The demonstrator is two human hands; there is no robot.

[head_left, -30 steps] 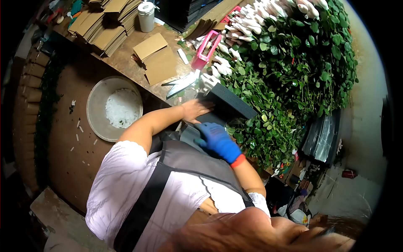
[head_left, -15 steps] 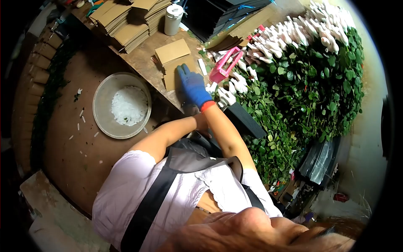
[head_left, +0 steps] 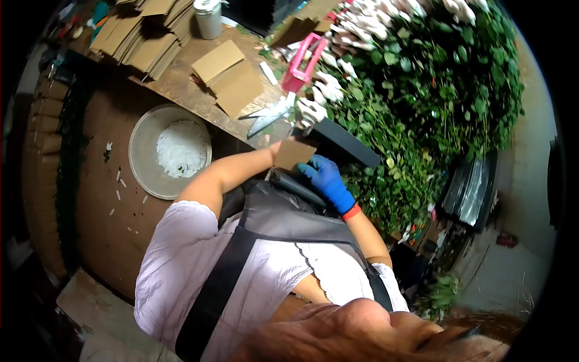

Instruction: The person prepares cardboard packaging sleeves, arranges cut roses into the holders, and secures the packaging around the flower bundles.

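Observation:
My right hand (head_left: 325,179), in a blue glove with a red cuff, pinches the edge of a piece of cardboard (head_left: 294,154) in front of my apron. My bare left hand (head_left: 280,146) is at the far side of that piece; its fingers are mostly hidden, so whether they grip is unclear. On the table beyond lies a small stack of cardboard pieces (head_left: 238,88). Scissors (head_left: 269,114) rest at the table edge, close to a pink frame-like holder (head_left: 303,63). A dark ridged block (head_left: 347,142) sits right of my hands.
Leafy stems with white-wrapped heads (head_left: 416,90) are piled on the right. Bigger cardboard stacks (head_left: 145,45) and a white lidded canister (head_left: 208,19) stand at the back. Left on the floor is a round tub (head_left: 137,151) holding white scraps.
My right hand has come back from the cardboard stack on the table to my apron, bringing a piece of cardboard. The scissors now show. The view has shifted.

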